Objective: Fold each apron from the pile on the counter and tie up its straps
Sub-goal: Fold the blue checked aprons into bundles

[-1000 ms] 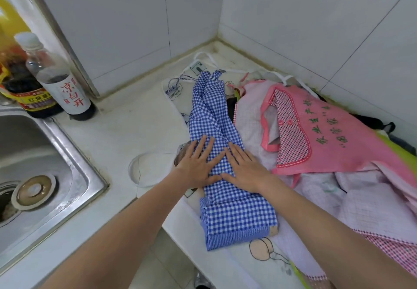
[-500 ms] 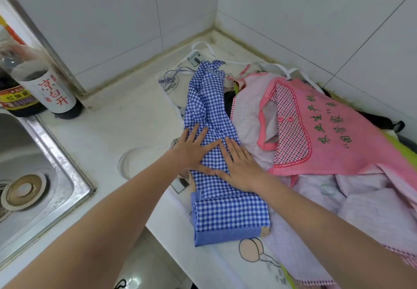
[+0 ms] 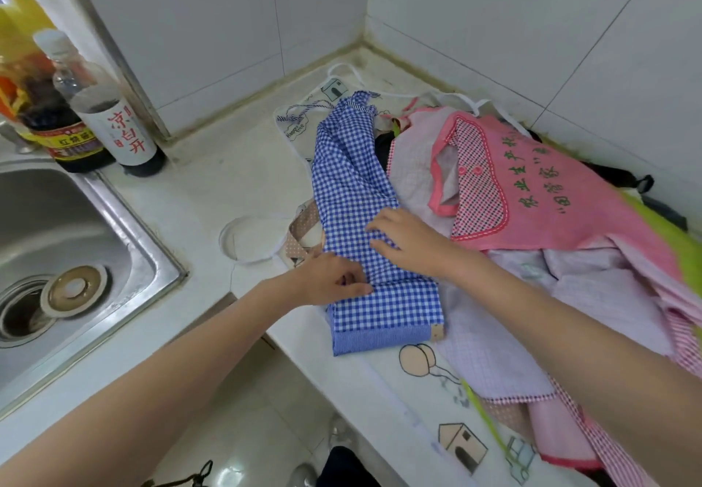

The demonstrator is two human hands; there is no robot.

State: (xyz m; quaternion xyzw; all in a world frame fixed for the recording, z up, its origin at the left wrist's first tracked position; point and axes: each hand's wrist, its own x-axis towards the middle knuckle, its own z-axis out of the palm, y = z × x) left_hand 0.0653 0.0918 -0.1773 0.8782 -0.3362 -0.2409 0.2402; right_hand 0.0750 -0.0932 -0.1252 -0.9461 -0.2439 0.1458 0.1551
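A blue-and-white checked apron (image 3: 353, 182) lies folded into a long narrow strip on the counter, its near end turned up into a cuff. My left hand (image 3: 330, 281) pinches the strip's left edge just above that cuff. My right hand (image 3: 406, 239) lies flat on the middle of the strip, fingers spread. To the right is the pile of aprons, topped by a pink apron (image 3: 551, 190) with green characters, over pale lilac checked ones (image 3: 494, 353). A white cartoon-print apron (image 3: 429, 380) lies underneath, with white straps (image 3: 418, 95) trailing toward the corner.
A steel sink (image 3: 125, 228) with a drain plug fills the left side. Sauce bottles (image 3: 114, 125) stand behind it against the tiled wall. The counter's front edge (image 3: 296, 338) runs just below the blue apron, with floor beyond. A round mark (image 3: 247, 236) sits on the counter left of the apron.
My left hand has slid down and left from lying flat on the strip to gripping its left edge. My right hand stays pressed on the strip.
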